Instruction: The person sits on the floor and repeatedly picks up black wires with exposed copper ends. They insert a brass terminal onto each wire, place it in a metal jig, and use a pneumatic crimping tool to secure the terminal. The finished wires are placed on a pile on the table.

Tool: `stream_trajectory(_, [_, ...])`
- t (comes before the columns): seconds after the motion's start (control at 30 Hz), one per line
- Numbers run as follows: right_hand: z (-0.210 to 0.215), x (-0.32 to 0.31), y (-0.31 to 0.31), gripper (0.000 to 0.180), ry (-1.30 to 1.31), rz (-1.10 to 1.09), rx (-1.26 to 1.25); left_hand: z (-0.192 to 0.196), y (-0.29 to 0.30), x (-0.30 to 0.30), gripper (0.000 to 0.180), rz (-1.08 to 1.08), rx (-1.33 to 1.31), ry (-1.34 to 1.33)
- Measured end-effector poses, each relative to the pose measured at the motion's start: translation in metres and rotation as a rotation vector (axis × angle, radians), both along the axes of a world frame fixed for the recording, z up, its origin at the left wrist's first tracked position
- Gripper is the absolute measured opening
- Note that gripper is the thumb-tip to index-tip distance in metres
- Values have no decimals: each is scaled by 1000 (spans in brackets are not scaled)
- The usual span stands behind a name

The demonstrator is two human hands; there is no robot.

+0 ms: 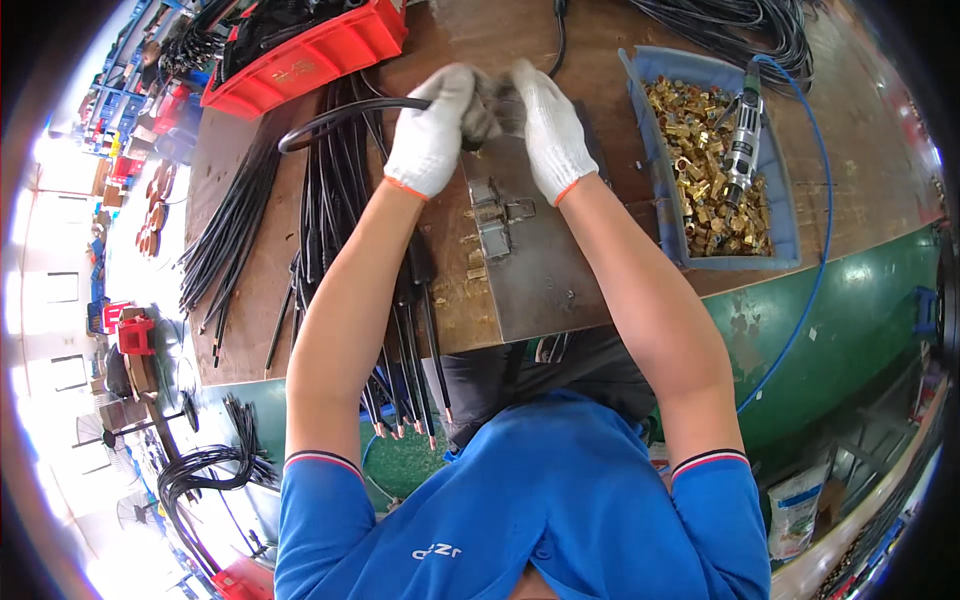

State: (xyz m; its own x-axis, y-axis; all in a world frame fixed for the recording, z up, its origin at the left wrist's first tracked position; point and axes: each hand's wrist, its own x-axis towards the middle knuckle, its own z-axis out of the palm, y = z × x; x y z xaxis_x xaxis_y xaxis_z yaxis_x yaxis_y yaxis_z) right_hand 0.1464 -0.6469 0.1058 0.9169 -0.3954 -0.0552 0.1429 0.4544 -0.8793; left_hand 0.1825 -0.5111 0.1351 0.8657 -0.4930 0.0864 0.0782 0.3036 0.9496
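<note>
Both hands wear white knit gloves with orange cuffs and are close together over the far middle of the table. My left hand point(432, 135) is closed around a black cable point(345, 113), which loops out to the left of the glove. Beside it, my right hand point(552, 135) points inward toward the left one; its fingertips are smeared by motion, and what lies between the two hands is blurred. Just nearer to me is a metal plate point(545, 270) with a small metal clamp fixture point(492, 218) on its left side.
A blue bin point(660, 190) of brass fittings point(705, 185) sits right, a pneumatic tool point(742, 150) on top, with a blue hose point(828, 190). Black cable bundles point(235, 225) lie left; some cables point(408, 345) overhang the near edge. A red crate point(310, 60) stands far left, coiled cables point(745, 30) far right.
</note>
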Motion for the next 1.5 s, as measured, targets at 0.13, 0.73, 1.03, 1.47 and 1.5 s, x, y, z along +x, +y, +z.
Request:
stream_trajectory(0.13, [16, -2, 14, 41, -138, 279, -176, -31, -3, 0, 32, 172, 240, -162])
stream_trajectory(0.73, [-23, 13, 5, 40, -222, 260, -456, -60, -17, 0, 24, 323, 213, -206])
stream_trajectory(1.03, [13, -76, -5, 59, 80, -22, -227, 11, 28, -64, 60, 524, 263, 312])
stream_trajectory(1.47, [46, -168, 21, 41, -360, 90, -997, -11, 18, -147, 63, -48, -566, 787])
stream_trajectory(1.5, [48, -168, 21, 41, -375, 84, -1031, -12, 19, -148, 64, -55, -573, 792])
